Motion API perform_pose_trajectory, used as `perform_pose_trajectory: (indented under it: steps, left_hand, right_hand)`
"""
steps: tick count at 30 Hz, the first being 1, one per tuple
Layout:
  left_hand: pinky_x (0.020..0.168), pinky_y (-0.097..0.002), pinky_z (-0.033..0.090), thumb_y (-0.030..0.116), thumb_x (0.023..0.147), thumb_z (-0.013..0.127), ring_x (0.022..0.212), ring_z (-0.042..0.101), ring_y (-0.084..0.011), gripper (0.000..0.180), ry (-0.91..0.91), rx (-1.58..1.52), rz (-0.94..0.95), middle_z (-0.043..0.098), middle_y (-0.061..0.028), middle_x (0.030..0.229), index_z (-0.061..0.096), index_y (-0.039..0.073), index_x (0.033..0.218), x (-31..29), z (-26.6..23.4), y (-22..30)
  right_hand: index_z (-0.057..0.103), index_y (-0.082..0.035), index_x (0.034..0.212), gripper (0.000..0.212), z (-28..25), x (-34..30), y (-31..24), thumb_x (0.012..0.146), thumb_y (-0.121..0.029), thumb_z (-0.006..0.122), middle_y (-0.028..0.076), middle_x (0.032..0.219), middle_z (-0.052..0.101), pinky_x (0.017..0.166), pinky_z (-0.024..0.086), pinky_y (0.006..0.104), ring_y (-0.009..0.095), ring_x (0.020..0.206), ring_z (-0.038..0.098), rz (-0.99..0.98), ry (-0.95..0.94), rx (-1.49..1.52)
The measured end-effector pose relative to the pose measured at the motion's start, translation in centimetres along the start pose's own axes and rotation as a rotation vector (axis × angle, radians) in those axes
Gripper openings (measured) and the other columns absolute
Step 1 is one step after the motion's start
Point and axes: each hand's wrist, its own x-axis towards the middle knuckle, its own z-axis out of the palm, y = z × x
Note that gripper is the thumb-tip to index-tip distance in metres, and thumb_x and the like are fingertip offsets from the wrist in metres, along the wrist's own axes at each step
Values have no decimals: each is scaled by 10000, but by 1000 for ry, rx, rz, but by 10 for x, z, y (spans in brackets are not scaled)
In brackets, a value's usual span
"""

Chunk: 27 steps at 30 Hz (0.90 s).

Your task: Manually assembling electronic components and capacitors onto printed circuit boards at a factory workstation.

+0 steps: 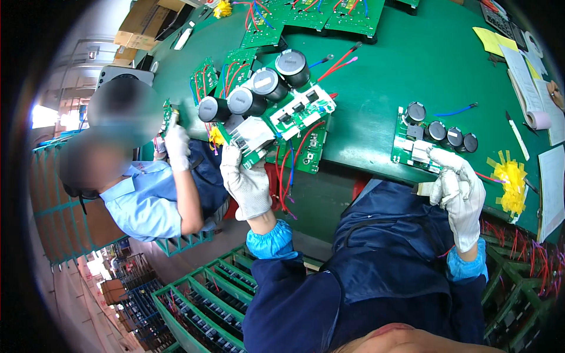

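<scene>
My left hand (244, 185), in a white knit glove, grips the lower left edge of a circuit board (301, 112). That board is tilted and carries a row of large black capacitors, pale metal heat sinks and red and blue leads. On the right, a second board (415, 132) with similar capacitors lies near the table's front edge. My right hand (456, 194), also gloved, is at its lower edge, a finger reaching onto the white part. The other fingers are curled around a small tan piece (424, 189) whose kind I cannot make out.
Several green boards (353, 17) lie along the far side of the green table (382, 76). Yellow tape strips (509, 182), a white-handled knife (518, 135), a tape roll (538, 120) and papers (552, 182) are at right. A co-worker (141, 194) sits at left; green racks (206, 294) stand below.
</scene>
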Motion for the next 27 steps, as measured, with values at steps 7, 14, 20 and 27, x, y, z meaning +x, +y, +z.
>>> perform_pose_trajectory:
  steps: [7,14,20,27]
  left_hand:
    - [790,-392,569,207,986,532,913,680,-253,336,61,63,-79,665,-139,1129,561,-26,1225,16,-23,-11]
    - [641,-342,591,297,1039,472,772,719,-309,448,-184,346,-100,689,-283,977,530,-110,1218,21,-20,-8]
    - [598,-323,572,435,1039,445,708,704,-263,562,-56,270,-239,693,-249,937,581,-95,1169,13,-12,-3]
    - [526,-302,526,381,1045,466,593,658,-195,414,145,720,-113,697,-184,860,587,-8,1119,-8,-1,7]
  right_hand:
    - [637,19,1215,301,-2,3,6,990,-111,483,52,805,663,552,427,227,60,599,547,35,-21,62]
    - [618,22,1236,317,0,6,16,1003,-139,476,69,893,687,526,376,215,43,589,500,42,-3,115]
    - [613,35,1230,342,1,6,11,1009,-200,502,80,912,687,523,362,206,50,559,491,3,-32,83]
    - [597,17,1254,336,-1,7,20,1022,-206,500,98,893,690,503,343,201,53,560,510,34,22,135]
